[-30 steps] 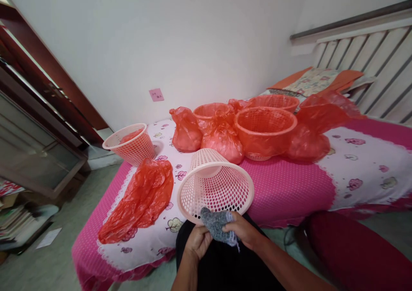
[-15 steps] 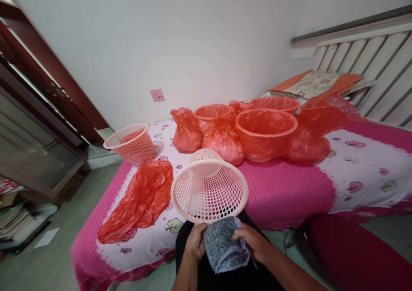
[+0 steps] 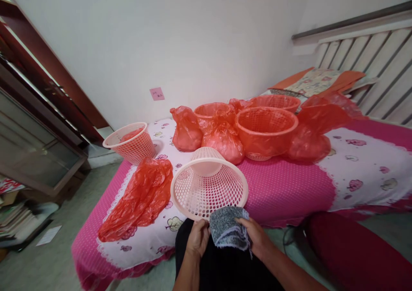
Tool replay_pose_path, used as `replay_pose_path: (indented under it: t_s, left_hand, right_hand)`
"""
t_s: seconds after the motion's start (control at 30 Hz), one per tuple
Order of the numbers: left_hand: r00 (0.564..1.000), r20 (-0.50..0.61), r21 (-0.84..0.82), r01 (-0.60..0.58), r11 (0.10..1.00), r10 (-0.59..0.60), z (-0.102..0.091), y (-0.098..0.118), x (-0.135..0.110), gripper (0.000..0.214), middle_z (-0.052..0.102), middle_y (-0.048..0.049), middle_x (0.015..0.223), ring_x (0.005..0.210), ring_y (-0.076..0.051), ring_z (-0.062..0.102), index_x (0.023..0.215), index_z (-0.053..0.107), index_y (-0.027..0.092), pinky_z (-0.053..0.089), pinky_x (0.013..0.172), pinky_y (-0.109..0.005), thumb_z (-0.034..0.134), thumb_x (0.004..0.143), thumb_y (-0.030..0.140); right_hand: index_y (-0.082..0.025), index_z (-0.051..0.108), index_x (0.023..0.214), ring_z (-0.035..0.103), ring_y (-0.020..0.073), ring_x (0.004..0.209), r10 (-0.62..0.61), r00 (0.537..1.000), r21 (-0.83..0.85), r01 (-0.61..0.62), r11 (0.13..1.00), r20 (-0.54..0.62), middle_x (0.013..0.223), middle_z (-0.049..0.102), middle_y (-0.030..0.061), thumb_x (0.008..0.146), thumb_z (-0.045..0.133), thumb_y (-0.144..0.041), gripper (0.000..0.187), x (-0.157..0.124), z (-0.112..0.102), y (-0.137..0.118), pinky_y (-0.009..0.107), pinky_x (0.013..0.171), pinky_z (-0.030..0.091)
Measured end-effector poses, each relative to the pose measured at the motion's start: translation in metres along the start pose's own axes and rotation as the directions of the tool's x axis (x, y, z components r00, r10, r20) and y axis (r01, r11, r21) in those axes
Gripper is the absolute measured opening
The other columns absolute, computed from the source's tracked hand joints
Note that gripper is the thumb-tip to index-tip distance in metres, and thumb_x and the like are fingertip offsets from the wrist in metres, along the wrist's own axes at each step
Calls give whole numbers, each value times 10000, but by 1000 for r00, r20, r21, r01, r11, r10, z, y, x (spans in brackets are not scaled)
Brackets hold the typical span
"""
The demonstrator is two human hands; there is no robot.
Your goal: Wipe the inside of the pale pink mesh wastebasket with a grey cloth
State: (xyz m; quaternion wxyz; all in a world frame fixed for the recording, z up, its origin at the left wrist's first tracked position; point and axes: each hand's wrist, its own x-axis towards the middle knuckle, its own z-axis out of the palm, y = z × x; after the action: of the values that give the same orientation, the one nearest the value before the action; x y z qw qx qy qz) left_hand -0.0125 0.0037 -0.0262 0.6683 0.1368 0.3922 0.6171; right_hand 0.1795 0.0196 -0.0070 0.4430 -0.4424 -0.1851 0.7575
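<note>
A pale pink plastic mesh basket lies on its side at the bed's near edge, its wide mouth facing me. My left hand is closed at the lower rim of this basket, thumb on top. In my right hand is a folded grey cleaning cloth with pale stitched edges, gripped at its right side. The cloth lies against the basket's rim, just right of my left hand. To the left, a crumpled red plastic bag rests on the bedspread.
Another pink basket with red plastic inside stands at the left. Red-lined baskets and filled, bunched red bags stand along the back of the bed. A dark red seat is at lower right, a radiator far right.
My right hand has raised the cloth a little toward the basket's rim, and its lower part has folded up. My left hand now shows apart from the cloth. The basket stays in place.
</note>
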Motion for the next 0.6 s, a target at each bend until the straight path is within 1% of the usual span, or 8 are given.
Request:
replay_pose_path:
  t_s: [0.13, 0.27, 0.4, 0.53, 0.6]
  left_hand:
    - [997, 49, 6, 60, 998, -60, 9, 5, -5, 280, 811, -105, 926, 1079, -302, 736, 909, 729, 139, 558, 1007, -432, 794, 638, 112]
    - [990, 59, 7, 130, 992, -130, 14, 9, -9, 275, 817, -116, 940, 1101, -313, 733, 898, 740, 126, 552, 1032, -438, 811, 636, 81]
    - [972, 76, 0, 222, 975, -221, 11, 9, -11, 217, 819, -134, 936, 1099, -336, 736, 885, 753, 116, 551, 1040, -463, 806, 676, 133]
    - [948, 95, -36, 307, 951, -303, 4, 8, -9, 297, 821, -127, 967, 1100, -340, 740, 1020, 760, 132, 541, 1052, -477, 803, 748, 245]
    - [947, 98, -42, 310, 950, -305, 1, 6, -7, 344, 821, -123, 979, 1082, -331, 747, 1076, 752, 138, 545, 1046, -471, 801, 762, 270]
  right_hand:
    - [-171, 708, 832, 770, 294, 866, 68, 998, 84, -69, 994, 16, 702, 768, 47, 634, 802, -245, 232, 6, -3, 7, 396, 830, 596]
    - [-168, 708, 828, 778, 278, 840, 112, 994, 133, -114, 985, 18, 707, 774, 46, 663, 771, -199, 180, 7, -3, 14, 386, 829, 605]
    - [-162, 709, 830, 780, 268, 852, 202, 979, 184, -202, 962, 22, 742, 787, 62, 720, 731, -191, 116, 6, 1, 22, 367, 819, 610]
    - [-158, 713, 830, 781, 277, 869, 284, 957, 187, -291, 938, 67, 788, 796, 89, 786, 682, -212, 76, 7, 4, 28, 383, 806, 617]
    - [-156, 714, 828, 782, 275, 861, 297, 952, 167, -304, 938, 66, 806, 800, 98, 800, 665, -215, 82, 7, 5, 29, 388, 813, 618]
